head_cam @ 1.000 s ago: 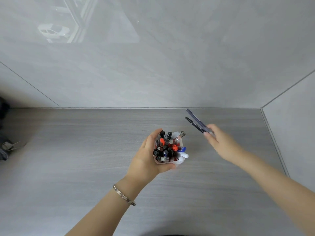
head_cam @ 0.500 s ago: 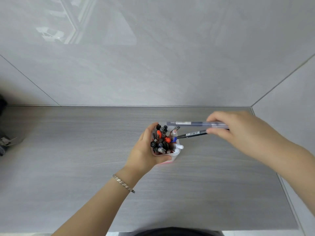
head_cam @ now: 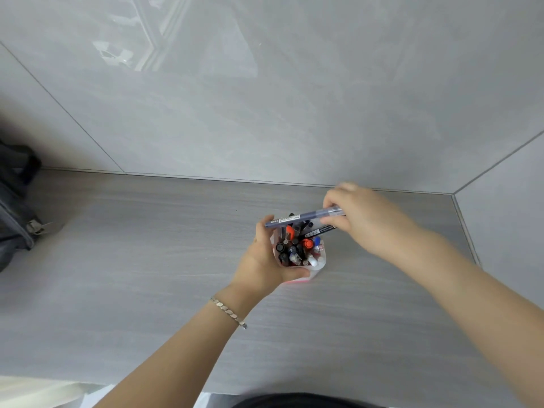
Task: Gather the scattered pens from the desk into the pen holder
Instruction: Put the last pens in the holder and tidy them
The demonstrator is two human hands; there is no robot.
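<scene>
Left hand (head_cam: 262, 260): forearm comes in from lower left, thin silver chain bracelet (head_cam: 228, 312) on the wrist, palm and thumb wrapped round the side of the white pen holder (head_cam: 319, 262), fingers hidden behind it. Right hand (head_cam: 362, 214): arm enters from the right edge, reaches up-left, back of hand up, fingers pinched on two pens (head_cam: 304, 217) held nearly level just above the holder.
</scene>
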